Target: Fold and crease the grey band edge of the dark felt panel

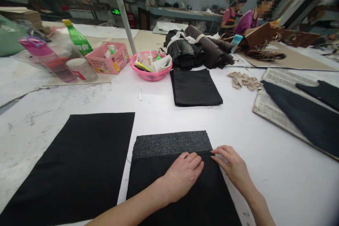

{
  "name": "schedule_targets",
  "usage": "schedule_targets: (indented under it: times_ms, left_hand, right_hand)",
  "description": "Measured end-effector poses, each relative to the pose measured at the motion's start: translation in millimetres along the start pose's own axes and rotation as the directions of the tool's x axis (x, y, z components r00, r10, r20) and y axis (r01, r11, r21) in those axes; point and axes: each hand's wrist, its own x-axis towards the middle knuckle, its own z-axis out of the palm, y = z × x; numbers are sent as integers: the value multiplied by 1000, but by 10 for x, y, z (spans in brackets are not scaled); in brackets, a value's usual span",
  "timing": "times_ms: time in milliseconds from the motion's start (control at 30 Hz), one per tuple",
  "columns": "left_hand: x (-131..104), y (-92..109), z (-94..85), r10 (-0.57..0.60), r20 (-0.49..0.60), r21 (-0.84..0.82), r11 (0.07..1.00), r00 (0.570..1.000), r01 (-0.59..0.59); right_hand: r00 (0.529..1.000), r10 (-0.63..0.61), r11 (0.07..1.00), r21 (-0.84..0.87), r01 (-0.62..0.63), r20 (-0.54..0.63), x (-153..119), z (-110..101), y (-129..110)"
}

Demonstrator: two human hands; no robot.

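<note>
Your right hand (234, 162) meets the right edge of the black cloth (156, 180) at its far corner. Index fingertip and thumb sit close together there; you cannot tell from this angle whether they pinch the fabric or only touch it. This placement appears to control the corner where the cloth borders the speckled strip (169, 144). The fingers of your left hand (182, 171) are bent, held side by side, and rest on the cloth just inside that border. The thumb is hidden, so you cannot tell whether any fabric is gripped; the pose suggests downward pressure, which would prevent the layer from sliding.

Your left wrist is palm-down, and its forearm crosses the cloth diagonally from the lower left. Your right forearm rises from the lower right, outside the cloth's edge, with the hand turned inward. The two hands are near each other, apart.

The black cloth lies flat on the table (286, 187) directly in front of you, with the speckled strip along its far end. A separate black sheet (69, 162) lies flat to the left, a narrow gap between them.

Beyond the strip, a black stack (197, 88) lies with its edges roughly aligned, probably for easy pickup. Behind it is a pink basin (150, 75) of small items, presumably grouped within reach. A dark bundle (182, 54) lies beside the basin.
</note>
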Motion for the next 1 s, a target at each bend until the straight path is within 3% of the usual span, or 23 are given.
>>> schedule_targets:
  times_ms: [200,300,400,500,700,833,1000]
  left_hand:
    - [-5,22,-36,-7,-5,16,1000,1000,7]
    - [-19,22,-40,-7,-10,9,1000,1000,7]
    - [-46,17,-35,-2,-15,-35,999,1000,1]
    - [-42,23,-54,-74,-57,-127,990,996,66]
    - [217,48,-123,-235,-116,-283,939,965,195]
    - [333,24,-86,-292,-57,-425,872,955,241]
    - [176,54,-109,-337,-103,-651,734,936,192]
  right_hand:
    - [985,7,1000,-15,-4,175,173,-84,-11]
    - [979,-19,999,-24,25,204,233,-147,-72]
    - [979,-57,997,-36,66,197,230,-224,-185]
    - [980,-116,993,0,117,161,177,-291,-276]
    - [987,-150,985,89,144,54,68,-329,-299]
    - [995,-65,973,226,47,74,5,-305,-290]
    - [991,93,918,378,-123,98,-73,-192,-320]
